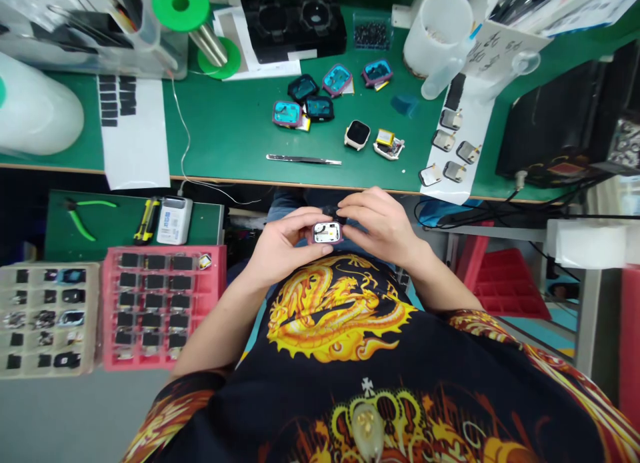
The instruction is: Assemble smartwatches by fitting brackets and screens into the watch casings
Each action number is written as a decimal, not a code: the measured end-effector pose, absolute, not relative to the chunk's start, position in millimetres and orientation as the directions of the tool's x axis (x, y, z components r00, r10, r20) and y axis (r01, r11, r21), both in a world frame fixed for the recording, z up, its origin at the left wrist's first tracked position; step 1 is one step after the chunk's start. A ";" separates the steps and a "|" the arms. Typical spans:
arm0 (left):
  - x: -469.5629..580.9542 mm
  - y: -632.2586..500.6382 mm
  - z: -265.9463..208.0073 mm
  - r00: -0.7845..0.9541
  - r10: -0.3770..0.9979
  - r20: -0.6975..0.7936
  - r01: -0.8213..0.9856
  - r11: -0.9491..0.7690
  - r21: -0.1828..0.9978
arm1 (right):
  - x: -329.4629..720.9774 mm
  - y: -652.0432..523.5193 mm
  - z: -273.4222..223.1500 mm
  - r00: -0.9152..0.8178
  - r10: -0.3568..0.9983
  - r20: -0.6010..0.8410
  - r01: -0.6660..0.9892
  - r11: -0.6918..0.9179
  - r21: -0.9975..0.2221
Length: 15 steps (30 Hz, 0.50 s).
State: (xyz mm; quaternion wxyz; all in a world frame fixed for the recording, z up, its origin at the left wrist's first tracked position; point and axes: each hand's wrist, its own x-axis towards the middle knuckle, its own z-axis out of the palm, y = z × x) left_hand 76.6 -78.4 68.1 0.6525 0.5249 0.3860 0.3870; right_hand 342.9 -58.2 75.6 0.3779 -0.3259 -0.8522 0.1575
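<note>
My left hand pinches a small purple smartwatch case in front of my body, below the bench edge. The case is open toward me, with a white inside and a few small dark and yellow details. My right hand is at its right side, fingers bent around a small dark part at the case's upper edge; its exact kind is unclear. On the bench ahead lie metal tweezers, a cream smartwatch and an opened cream watch body with a yellow battery.
Several watch cases with blue film lie farther back. On a white strip at right are several metallic watch parts. A solder spool, white cup and black machine stand around. Left below are a red compartment tray and green-handled pliers.
</note>
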 end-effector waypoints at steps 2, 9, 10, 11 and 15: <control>76.1 -77.4 69.4 0.408 0.911 -0.066 -0.084 0.109 0.991 | 343.4 -58.3 73.5 -0.489 0.678 0.548 0.434 0.735 -0.521; 76.9 -69.6 80.2 0.470 0.881 0.056 -0.043 -0.041 0.998 | 350.7 -57.6 71.5 -0.478 0.673 0.564 0.424 0.739 -0.523; 76.7 -68.7 82.1 0.472 0.878 0.076 -0.041 -0.064 0.997 | 351.6 -58.0 72.6 -0.466 0.693 0.551 0.436 0.721 -0.538; 76.1 -68.0 84.0 0.468 0.879 0.090 -0.035 -0.084 0.996 | 352.1 -58.6 73.9 -0.437 0.720 0.539 0.454 0.694 -0.559; 71.2 -67.6 91.6 0.443 0.892 0.086 0.047 -0.119 0.992 | 348.4 -63.4 78.7 -0.163 0.879 0.449 0.404 0.474 -0.782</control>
